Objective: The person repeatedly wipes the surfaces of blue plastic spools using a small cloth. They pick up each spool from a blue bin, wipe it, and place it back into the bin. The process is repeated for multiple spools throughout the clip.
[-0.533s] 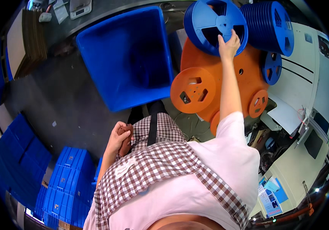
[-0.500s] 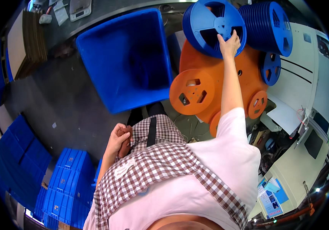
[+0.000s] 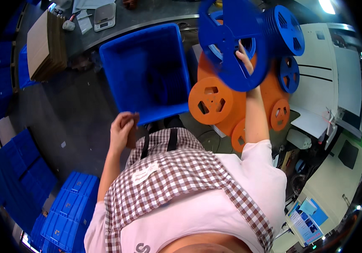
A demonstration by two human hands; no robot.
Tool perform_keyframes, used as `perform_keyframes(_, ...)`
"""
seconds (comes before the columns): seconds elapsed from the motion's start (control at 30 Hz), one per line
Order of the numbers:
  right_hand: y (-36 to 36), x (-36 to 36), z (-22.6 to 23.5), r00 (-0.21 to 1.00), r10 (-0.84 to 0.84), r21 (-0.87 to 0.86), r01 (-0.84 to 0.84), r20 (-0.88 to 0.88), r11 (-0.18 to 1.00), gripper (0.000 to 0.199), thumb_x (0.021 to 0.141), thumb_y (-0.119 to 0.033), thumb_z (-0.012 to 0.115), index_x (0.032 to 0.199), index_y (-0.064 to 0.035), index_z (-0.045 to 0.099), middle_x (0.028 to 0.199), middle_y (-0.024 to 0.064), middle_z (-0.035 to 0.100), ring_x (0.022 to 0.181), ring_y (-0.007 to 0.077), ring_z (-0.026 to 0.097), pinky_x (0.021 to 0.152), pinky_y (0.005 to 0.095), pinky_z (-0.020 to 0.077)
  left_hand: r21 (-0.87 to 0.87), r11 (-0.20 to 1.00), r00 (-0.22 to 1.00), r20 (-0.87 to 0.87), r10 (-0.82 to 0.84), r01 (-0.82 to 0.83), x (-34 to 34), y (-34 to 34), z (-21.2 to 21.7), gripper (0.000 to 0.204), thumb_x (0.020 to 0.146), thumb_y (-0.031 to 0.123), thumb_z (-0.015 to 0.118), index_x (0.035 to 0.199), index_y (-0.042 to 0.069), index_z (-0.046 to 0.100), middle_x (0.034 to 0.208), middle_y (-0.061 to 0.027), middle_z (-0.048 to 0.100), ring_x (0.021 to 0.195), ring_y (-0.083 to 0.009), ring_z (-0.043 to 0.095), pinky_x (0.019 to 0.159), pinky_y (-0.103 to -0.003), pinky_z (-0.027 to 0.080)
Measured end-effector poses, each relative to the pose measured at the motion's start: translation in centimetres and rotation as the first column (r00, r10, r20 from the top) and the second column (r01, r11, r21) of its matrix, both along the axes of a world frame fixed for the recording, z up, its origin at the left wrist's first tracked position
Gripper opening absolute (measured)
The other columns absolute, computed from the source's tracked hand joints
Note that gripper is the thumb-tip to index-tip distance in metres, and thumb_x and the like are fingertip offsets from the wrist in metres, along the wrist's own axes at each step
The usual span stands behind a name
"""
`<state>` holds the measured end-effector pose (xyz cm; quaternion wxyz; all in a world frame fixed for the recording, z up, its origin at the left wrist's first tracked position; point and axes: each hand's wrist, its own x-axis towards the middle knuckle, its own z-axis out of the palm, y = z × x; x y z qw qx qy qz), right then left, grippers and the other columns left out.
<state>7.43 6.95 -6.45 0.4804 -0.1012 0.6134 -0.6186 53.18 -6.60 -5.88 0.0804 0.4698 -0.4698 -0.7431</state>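
My right hand (image 3: 244, 59) grips a blue spoked reel (image 3: 230, 44), its fingers showing through an opening. The reel is tilted, slightly blurred, and raised in front of other blue reels. My left hand (image 3: 122, 126) is closed around a soft brown thing (image 3: 132, 137), perhaps cloth or a glove, near the front of a large blue bin (image 3: 126, 63). Inside the bin, dark round shapes like reels (image 3: 160, 86) sit in shadow. Beneath the raised reel is a large orange disc (image 3: 240, 103), with smaller orange reels (image 3: 222, 93) around its edge.
A stack of blue reels (image 3: 289, 36) stands at the far right, above a smaller blue reel (image 3: 288, 69). Beyond the bin is a dark table with a scale (image 3: 104, 16). Cardboard sheets (image 3: 40, 46) stand at left; blue crates (image 3: 69, 206) are near left. A pale machine (image 3: 315, 84) borders the right.
My right hand has lifted the blue reel off its stack and tilted it toward me. My left hand, with the brown thing, has moved up and left toward the bin.
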Motion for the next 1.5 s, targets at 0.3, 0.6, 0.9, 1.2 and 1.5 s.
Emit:
perform_keyframes(0.3,-1.0,14.5,3.9,0.695,0.309,-0.478,0.057,0.650,0.877,0.063,0.093,-0.037,0.047,0.141,0.0034,0.038,0.133,0.0344,0.047,0.095,0.0390,0.068,0.074,0.0421,0.0618,-0.791,0.611,0.889,-0.308,-0.339,-0.041,-12.7,-6.8,5.2,0.018,0.087,0.002,0.065,0.104,0.006,0.067,0.106,-0.0069,0.062,0.099,-0.0206,0.063,0.084,-0.030,0.052)
perform_keyframes(0.6,0.8,16.1,2.3,0.924,0.235,-0.364,-0.117,0.302,0.924,0.040,0.096,-0.024,0.052,0.129,-0.0023,0.050,0.132,0.0280,0.050,0.105,0.0327,0.064,0.084,0.0394,0.0583,-0.979,-0.063,0.906,-0.153,-0.395,-0.193,-19.8,-6.1,4.4,0.020,0.082,0.010,0.073,0.102,0.008,0.071,0.101,-0.0070,0.067,0.089,-0.0233,0.066,0.077,-0.032,0.056)
perform_keyframes(0.9,1.6,15.7,0.3,0.972,0.211,-0.376,-0.160,0.099,0.913,0.034,0.096,-0.021,0.050,0.125,-0.0029,0.052,0.128,0.0260,0.053,0.108,0.0296,0.063,0.086,0.0369,0.0570,-0.960,-0.024,0.787,-0.215,-0.579,-0.280,-20.0,-3.7,5.7,0.020,0.074,0.005,0.075,0.093,0.008,0.070,0.091,-0.0040,0.067,0.085,-0.0208,0.065,0.069,-0.031,0.055)
perform_keyframes(1.2,3.3,14.3,-3.1,0.899,0.153,-0.299,-0.291,-0.411,0.909,0.028,0.096,-0.018,0.049,0.120,-0.0036,0.055,0.124,0.0241,0.056,0.110,0.0265,0.061,0.087,0.0345,0.0557,-0.914,0.166,0.658,-0.384,-0.648,-0.369,-17.6,-0.5,6.6,0.014,0.074,0.010,0.074,0.085,0.011,0.067,0.093,-0.0020,0.063,0.085,-0.0168,0.062,0.064,-0.027,0.054)
perform_keyframes(1.5,0.1,17.4,1.7,0.810,0.307,-0.376,-0.116,0.499,0.919,0.056,0.094,-0.037,0.047,0.130,0.0053,0.050,0.116,0.0290,0.059,0.091,0.0308,0.069,0.076,0.0358,0.0600,-0.973,-0.102,0.909,-0.153,-0.388,-0.207,-17.6,-7.1,3.5,0.024,0.079,0.004,0.071,0.103,0.008,0.068,0.102,-0.0079,0.064,0.092,-0.0259,0.065,0.078,-0.034,0.057)
